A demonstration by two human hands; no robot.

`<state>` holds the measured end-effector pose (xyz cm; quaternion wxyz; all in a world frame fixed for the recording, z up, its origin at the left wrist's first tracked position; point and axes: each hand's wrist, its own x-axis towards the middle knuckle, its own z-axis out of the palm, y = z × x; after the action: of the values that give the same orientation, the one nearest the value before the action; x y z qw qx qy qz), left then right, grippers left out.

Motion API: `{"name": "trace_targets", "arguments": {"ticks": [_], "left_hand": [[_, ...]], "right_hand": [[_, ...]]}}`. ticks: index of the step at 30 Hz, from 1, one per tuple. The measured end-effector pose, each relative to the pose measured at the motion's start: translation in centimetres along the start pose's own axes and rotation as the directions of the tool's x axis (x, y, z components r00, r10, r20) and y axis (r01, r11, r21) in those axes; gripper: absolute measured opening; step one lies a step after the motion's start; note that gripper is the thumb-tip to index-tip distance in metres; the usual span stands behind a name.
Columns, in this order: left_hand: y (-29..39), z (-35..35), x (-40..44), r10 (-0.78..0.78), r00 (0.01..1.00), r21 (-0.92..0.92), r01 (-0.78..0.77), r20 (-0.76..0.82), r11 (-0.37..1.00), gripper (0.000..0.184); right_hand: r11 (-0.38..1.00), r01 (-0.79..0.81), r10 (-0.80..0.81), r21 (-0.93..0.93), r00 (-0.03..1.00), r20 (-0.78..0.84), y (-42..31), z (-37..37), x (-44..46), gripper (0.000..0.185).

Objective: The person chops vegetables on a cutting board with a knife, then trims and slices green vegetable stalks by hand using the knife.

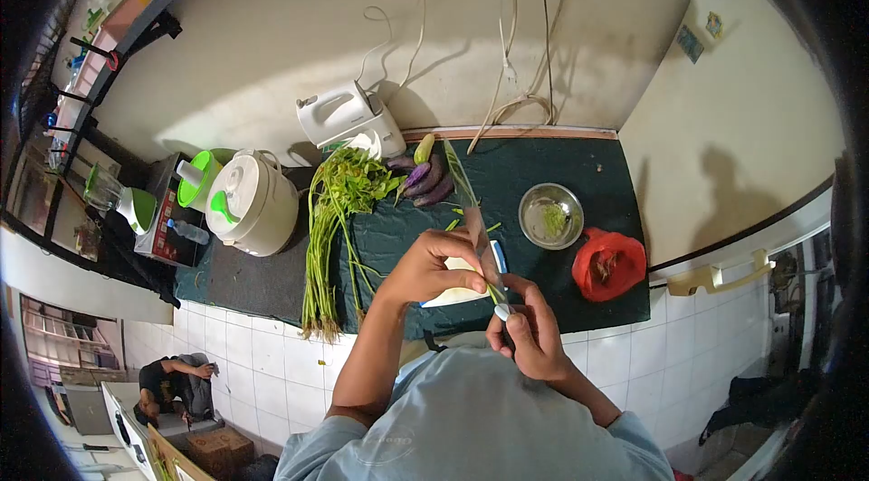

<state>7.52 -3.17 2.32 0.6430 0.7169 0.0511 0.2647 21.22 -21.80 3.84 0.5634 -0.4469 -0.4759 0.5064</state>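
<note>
My right hand (532,333) is closed round the handle of a knife (476,228), whose long blade points up and away over the dark green cloth. Beside the blade my left hand (440,267) pinches a thin green stem (494,293) near the handle end. A cutting board (459,294) with a blue edge lies below both hands, partly hidden by them. Small green pieces (493,228) show near its far side. Past the board a steel bowl (550,216) holds some cut greens. Long leafy stems (327,250) lie left of my left hand.
Purple eggplants (433,184) lie near the wall, by a white mixer (350,116). A white rice cooker (254,202) stands on the left, a red bag (609,265) on the right. A person (181,388) sits on the floor at lower left.
</note>
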Motion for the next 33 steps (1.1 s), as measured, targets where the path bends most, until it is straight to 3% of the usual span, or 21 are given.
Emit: {"name": "trace_targets", "arguments": {"ticks": [8, 11, 13, 14, 16, 26, 33], "left_hand": [[-0.8, 0.2, -0.2, -0.026, 1.000, 0.026, 0.025, 0.005, 0.999, 0.023], [-0.1, 0.1, 0.2, 0.037, 0.999, 0.087, -0.035, -0.021, 0.996, 0.024], [-0.6, 0.0, -0.5, 0.007, 0.998, -0.094, -0.012, -0.056, 0.995, 0.018], [-0.5, -0.1, -0.6, 0.005, 0.998, -0.096, -0.011, -0.057, 0.995, 0.018], [-0.4, -0.4, -0.5, 0.032, 0.999, 0.013, -0.031, -0.011, 0.999, 0.017], [0.0, 0.0, -0.3, 0.025, 0.998, -0.008, -0.024, 0.062, 1.000, 0.023], [0.4, -0.5, -0.5, 0.032, 0.999, -0.016, -0.032, -0.043, 0.999, 0.017]], "right_hand": [[0.998, 0.065, -0.066, -0.019, 0.997, -0.049, 0.9, 0.0, 0.0, 0.047], [0.997, 0.078, -0.078, -0.012, 0.994, -0.077, 0.9, 0.0, 0.0, 0.046], [0.996, 0.089, -0.090, -0.012, 0.993, -0.073, 0.8, 0.1, 0.1, 0.046], [0.993, 0.108, -0.110, -0.047, 0.992, -0.055, 0.7, 0.2, 0.2, 0.048], [0.989, 0.126, -0.129, -0.084, 0.991, -0.034, 0.5, 0.4, 0.2, 0.050], [0.986, 0.124, -0.132, -0.114, 0.988, -0.074, 0.8, 0.9, 0.5, 0.049], [0.983, 0.143, -0.155, -0.114, 0.983, -0.101, 0.6, 0.8, 0.4, 0.049]]}}
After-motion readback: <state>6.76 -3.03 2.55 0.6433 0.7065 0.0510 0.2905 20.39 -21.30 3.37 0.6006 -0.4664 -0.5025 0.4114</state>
